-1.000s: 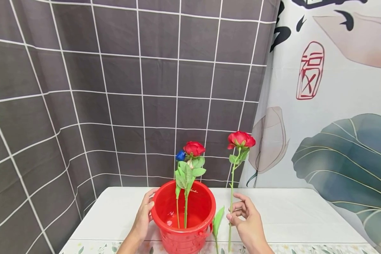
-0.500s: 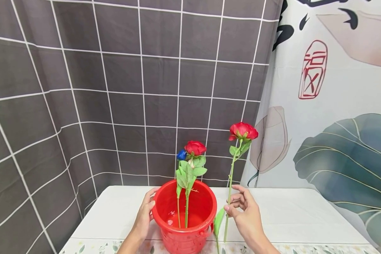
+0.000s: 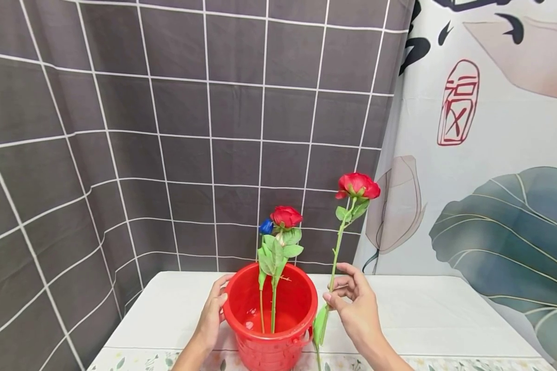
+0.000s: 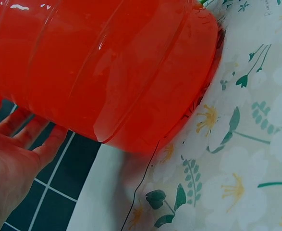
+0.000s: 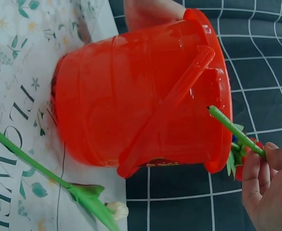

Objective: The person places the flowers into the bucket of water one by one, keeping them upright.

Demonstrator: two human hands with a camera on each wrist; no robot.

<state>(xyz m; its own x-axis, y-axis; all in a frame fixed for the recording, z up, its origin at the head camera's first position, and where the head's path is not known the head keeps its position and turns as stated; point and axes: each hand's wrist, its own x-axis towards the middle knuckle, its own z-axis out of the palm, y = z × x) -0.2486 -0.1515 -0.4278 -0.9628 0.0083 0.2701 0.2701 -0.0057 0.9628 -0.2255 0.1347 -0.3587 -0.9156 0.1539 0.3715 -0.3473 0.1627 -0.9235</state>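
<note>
My right hand (image 3: 355, 309) pinches the stem of a long red artificial rose (image 3: 358, 186) between thumb and fingers, just right of a red plastic bucket (image 3: 264, 350). The bloom points up and the stem leans, its cut end (image 5: 215, 113) beside the bucket's rim in the right wrist view. My left hand (image 3: 210, 314) rests against the bucket's left side at the rim, its fingers (image 4: 52, 144) laid along the outer wall. Inside the bucket stand another red rose (image 3: 285, 217) and a blue flower (image 3: 266, 226), stems down. Their lower leaves overlap.
A green-leaved stem (image 3: 319, 330) with a white bud (image 5: 117, 210) lies right of the bucket. The white table (image 3: 422, 309) has a floral cloth (image 5: 16, 72) along its front. Behind hang a dark grid curtain (image 3: 176, 103) and a printed white curtain (image 3: 515, 129).
My right hand has moved up and slightly left with the rose, whose bloom has risen and stem tilted more. My left hand and the bucket have stayed about where they were.
</note>
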